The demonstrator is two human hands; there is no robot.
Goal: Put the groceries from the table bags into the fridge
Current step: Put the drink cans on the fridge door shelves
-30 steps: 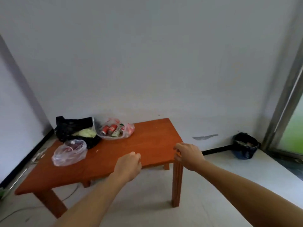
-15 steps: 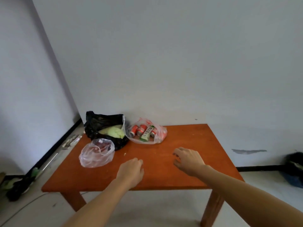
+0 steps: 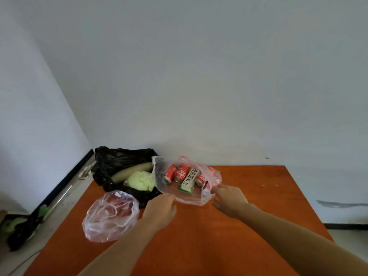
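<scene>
Three bags lie at the far left of an orange wooden table (image 3: 249, 226). A clear bag of drinks (image 3: 191, 194) holds several red cans (image 3: 182, 172) and a green-and-white carton (image 3: 188, 180). A black bag (image 3: 117, 160) holds a pale cabbage (image 3: 140, 181) and a long pale gourd (image 3: 131, 171). A clear bag with red meat (image 3: 110, 214) lies nearest me. My left hand (image 3: 160, 210) reaches the near left edge of the drinks bag, fingers curled, empty. My right hand (image 3: 230, 198) touches its right edge, fingers apart. No fridge is in view.
White walls meet in a corner behind the table. On the floor at the left lie a metal rail (image 3: 65, 193) and dark clutter with green scraps (image 3: 20, 228).
I have stepped closer to the table and turned left. Both hands have moved forward over the tabletop to the edges of the drinks bag.
</scene>
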